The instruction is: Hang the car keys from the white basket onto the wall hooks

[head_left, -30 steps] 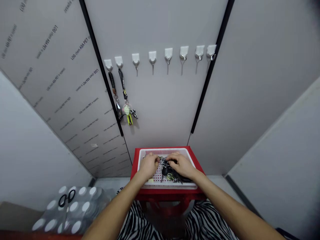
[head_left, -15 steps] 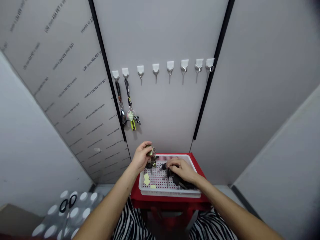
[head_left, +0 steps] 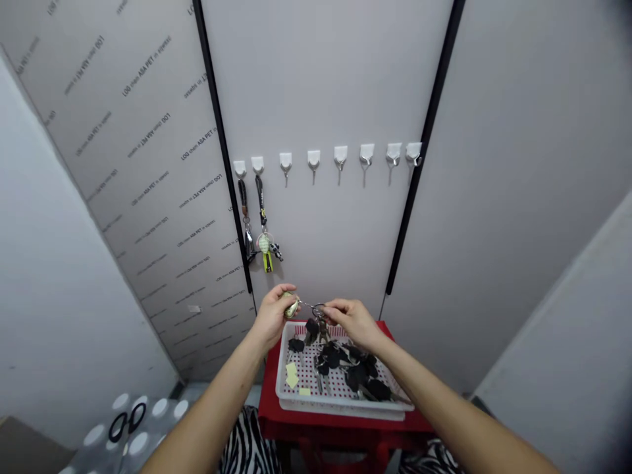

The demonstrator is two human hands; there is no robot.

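Note:
My left hand is closed on the gold fob of a keychain, held above the far left corner of a white perforated basket. My right hand pinches the ring end of the same keychain, and black keys dangle from it between the two hands. In the basket lie several more black keys and yellow paper slips. On the wall above, a row of white hooks runs left to right; the two leftmost carry hanging keychains.
The basket rests on a red stool against the grey wall. Two black vertical strips frame the hook panel. Black scissors lie on a dotted sheet at the lower left. Zebra-patterned clothing shows below.
My left hand lifted a keychain out of the basket and my right hand rose from the keys to take its ring end. The view tilted up, so the basket sits lower.

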